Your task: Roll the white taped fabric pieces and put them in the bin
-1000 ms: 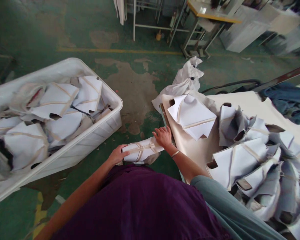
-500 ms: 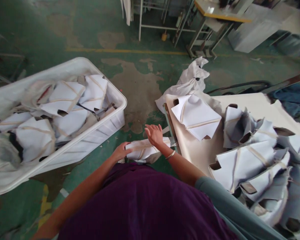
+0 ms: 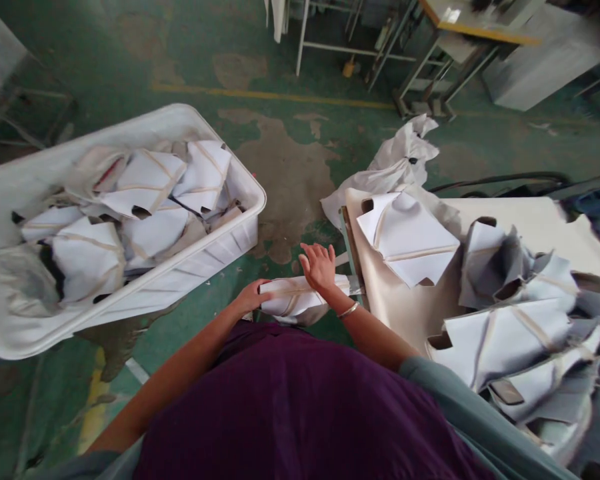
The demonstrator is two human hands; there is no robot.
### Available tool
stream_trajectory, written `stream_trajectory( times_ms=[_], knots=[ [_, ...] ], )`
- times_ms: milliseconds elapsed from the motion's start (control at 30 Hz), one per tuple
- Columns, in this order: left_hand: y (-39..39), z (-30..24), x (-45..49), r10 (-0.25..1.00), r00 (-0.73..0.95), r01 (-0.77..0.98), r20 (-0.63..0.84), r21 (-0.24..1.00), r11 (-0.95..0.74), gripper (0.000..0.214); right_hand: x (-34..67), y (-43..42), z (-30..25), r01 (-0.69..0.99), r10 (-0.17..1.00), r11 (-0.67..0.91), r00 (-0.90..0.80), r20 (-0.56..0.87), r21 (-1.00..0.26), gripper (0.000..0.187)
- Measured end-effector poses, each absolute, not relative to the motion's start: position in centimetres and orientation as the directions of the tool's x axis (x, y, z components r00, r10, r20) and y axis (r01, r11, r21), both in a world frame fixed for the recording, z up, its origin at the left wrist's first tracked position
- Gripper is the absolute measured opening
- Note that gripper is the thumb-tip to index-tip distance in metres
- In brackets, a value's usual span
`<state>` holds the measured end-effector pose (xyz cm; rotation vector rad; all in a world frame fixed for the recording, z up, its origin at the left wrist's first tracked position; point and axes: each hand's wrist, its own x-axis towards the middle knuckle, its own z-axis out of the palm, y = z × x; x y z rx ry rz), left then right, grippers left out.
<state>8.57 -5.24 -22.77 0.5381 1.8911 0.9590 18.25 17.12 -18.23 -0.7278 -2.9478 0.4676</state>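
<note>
At lower centre, white roll [image 3: 295,298] laid crosswise, long axis left to right, fingers of left hand [image 3: 250,298] clamped on its end, fingers of right hand [image 3: 320,268] spread apart just above.

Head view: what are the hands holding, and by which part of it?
The left hand grips the left end of a rolled white bundle. The open right hand lies at its other end, fingers spread, not clearly gripping.
</note>
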Motion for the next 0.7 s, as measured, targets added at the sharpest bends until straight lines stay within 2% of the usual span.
stream_trajectory(
  times_ms=[133, 267, 400, 500, 567, 633, 700],
  knots=[
    [-6.1, -21.9, 8.6, 0.659, -0.451, -0.168, -0.602, 0.782, 0.6, 0.074, 19.9, 17.1, -19.6, 0.441, 0.434, 0.855, -0.896, -0.091, -0.272, 0.045],
    [-7.2, -21.4, 8.4, 0.657, -0.455, -0.291, -0.601, 0.798, 0.528, 0.071, 20.2, 16.8, -20.6, 0.45, 0.447, 0.839, -0.891, -0.083, -0.306, 0.046],
    [-7.2, -20.9, 8.3, 0.687, -0.43, -0.213, -0.585, 0.806, 0.553, 0.067, 20.0, 17.5, -20.4, 0.453, 0.451, 0.823, -0.888, -0.093, -0.342, 0.047],
    [-6.9, -20.8, 8.5, 0.695, -0.442, -0.153, -0.566, 0.812, 0.564, 0.063, 19.9, 18.8, -19.8, 0.473, 0.457, 0.765, -0.877, -0.149, -0.437, 0.055],
    [-6.8, -21.0, 8.8, 0.701, -0.459, -0.13, -0.547, 0.821, 0.555, 0.063, 20.0, 19.2, -19.6, 0.49, 0.505, 0.732, -0.856, -0.105, -0.474, 0.058],
    [-6.7, -21.5, 9.0, 0.696, -0.481, -0.09, -0.533, 0.82, 0.566, 0.062, 20.3, 19.2, -19.6, 0.478, 0.526, 0.763, -0.851, -0.012, -0.435, 0.052],
    [-6.6, -22.0, 9.2, 0.69, -0.502, -0.031, -0.521, 0.808, 0.588, 0.06, 20.6, 18.8, -19.7, 0.446, 0.484, 0.819, -0.875, 0.017, -0.361, 0.047]
  ],
)
